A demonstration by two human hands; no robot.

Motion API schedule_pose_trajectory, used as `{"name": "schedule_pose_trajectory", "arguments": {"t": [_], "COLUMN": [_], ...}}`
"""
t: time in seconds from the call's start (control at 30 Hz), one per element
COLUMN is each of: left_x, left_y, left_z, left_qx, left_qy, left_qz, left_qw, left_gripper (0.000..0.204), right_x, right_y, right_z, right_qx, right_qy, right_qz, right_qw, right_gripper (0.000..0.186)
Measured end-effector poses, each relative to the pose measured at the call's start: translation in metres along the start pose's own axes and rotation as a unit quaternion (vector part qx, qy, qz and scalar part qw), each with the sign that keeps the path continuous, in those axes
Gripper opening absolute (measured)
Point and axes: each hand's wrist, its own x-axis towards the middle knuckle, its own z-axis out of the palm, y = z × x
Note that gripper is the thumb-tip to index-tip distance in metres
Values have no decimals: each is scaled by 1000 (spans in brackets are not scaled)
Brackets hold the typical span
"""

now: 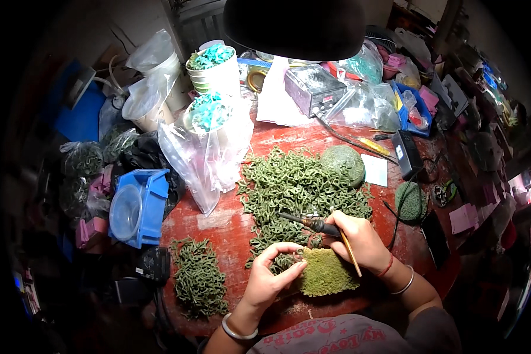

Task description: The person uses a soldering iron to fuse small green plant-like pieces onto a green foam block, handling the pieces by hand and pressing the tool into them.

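Note:
My left hand pinches a small green curled piece between thumb and fingertips, at the near edge of the big pile. My right hand is closed around a dark pen-shaped tool whose tip points left. The same hand also holds a thin wooden stick, slanting down to the right. Below and between both hands is a rough yellow-green block. The large heap of curled green pieces spreads in front of my hands. A smaller heap of them lies to the left.
A red table carries everything. Blue bins, bags and buckets with turquoise pieces stand left. A dark control box stands at the back. Round green blocks, a black cable and a phone lie right.

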Motion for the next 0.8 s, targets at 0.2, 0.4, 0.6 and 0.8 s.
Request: {"name": "schedule_pose_trajectory", "arguments": {"t": [0.2,0.4,0.6,0.8], "left_x": [0,0,-2,0], "left_y": [-1,3,3,-4], "left_z": [-2,-1,-4,-10], "left_qx": [-10,-45,-123,-263], "left_qy": [-18,-17,-25,-70], "left_qz": [2,-20,-73,-35], "left_qw": [1000,999,989,962], "left_gripper": [34,36,36,11], "right_x": [4,5,1,-1], "right_y": [3,6,6,11], "right_z": [-1,0,1,7], "right_qx": [28,-5,-22,-2], "right_qy": [-69,-65,-57,-64], "right_qz": [4,-2,12,4], "right_qw": [997,998,998,998], "right_gripper": [30,30,32,37]}}
